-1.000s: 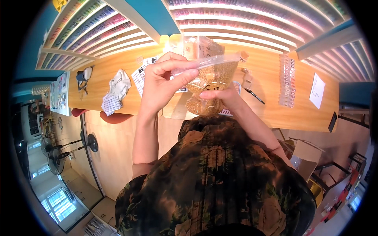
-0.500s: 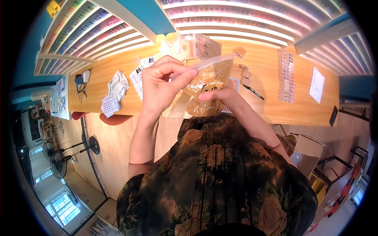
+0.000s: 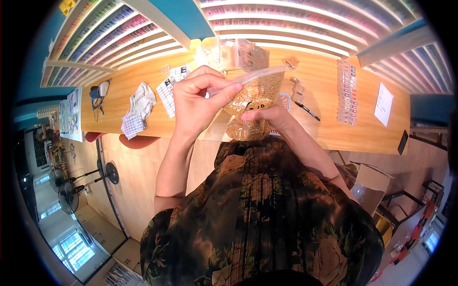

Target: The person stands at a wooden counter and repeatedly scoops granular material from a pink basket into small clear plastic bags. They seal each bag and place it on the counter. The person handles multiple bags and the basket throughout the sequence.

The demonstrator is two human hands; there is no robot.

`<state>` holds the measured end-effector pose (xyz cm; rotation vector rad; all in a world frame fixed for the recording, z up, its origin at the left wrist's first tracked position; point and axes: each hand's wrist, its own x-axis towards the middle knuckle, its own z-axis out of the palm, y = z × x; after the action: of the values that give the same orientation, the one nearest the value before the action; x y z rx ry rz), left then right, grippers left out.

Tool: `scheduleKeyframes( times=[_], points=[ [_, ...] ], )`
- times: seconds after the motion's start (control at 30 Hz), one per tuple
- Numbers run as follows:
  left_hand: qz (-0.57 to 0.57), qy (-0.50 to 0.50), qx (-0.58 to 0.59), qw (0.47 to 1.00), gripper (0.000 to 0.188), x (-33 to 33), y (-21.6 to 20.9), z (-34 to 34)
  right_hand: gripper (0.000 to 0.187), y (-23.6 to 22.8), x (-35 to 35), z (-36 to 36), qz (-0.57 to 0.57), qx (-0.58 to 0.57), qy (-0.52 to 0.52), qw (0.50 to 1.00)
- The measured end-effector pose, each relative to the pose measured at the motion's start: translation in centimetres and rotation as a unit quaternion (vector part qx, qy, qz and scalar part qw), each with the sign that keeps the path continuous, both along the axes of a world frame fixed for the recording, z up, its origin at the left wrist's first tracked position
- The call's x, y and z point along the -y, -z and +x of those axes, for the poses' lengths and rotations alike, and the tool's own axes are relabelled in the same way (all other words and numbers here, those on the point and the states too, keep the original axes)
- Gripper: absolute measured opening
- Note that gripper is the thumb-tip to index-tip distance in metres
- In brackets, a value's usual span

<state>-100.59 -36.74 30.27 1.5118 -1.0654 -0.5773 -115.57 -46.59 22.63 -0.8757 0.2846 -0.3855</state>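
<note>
A clear zip bag [image 3: 255, 95] full of small golden beads hangs in front of my chest, over the table's near edge. Its zip edge slants up toward the right. My left hand [image 3: 198, 97] pinches the upper left corner of that edge between thumb and fingers. Lower down, my right hand [image 3: 269, 114] grips the right side of the bag, thumb across the front; its other fingers are hidden behind. Beyond it, more clear bags [image 3: 253, 56] stand on the table, one with dark writing on it.
On the wooden table [image 3: 319, 138] lie a black marker [image 3: 307, 111], small clear boxes [image 3: 296, 88], rows of small sample tiles [image 3: 347, 90], a paper sheet [image 3: 383, 104], printed grids [image 3: 171, 90] and a grey cloth [image 3: 142, 101]. Racks of coloured items [image 3: 286, 21] line the back.
Both hands keep the same hold on the bag. The view has shifted very slightly; nothing else has visibly moved.
</note>
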Motion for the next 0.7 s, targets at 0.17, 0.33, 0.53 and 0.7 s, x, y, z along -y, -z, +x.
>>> scheduleKeyframes(
  times=[0.17, 0.33, 0.53, 0.7],
  points=[
    [0.004, -0.002, 0.010, 1.000, 0.009, 0.00, -0.13, -0.06, 0.069, 0.12, -0.12, -0.03, 0.010, 0.004, -0.005, 1.000],
    [-0.011, 0.002, 0.001, 1.000, 0.009, -0.07, 0.22, -0.10, 0.068, 0.25, -0.14, -0.10, 0.022, 0.005, -0.009, 1.000],
    [-0.013, 0.004, -0.011, 1.000, 0.010, -0.10, 0.10, -0.50, 0.067, 0.26, -0.30, -0.40, 0.053, -0.009, -0.007, 0.999],
    [-0.017, 0.004, 0.003, 1.000, 0.009, -0.19, 0.06, -0.65, 0.068, 0.65, -0.26, -0.56, 0.060, -0.020, -0.004, 0.998]
  ],
)
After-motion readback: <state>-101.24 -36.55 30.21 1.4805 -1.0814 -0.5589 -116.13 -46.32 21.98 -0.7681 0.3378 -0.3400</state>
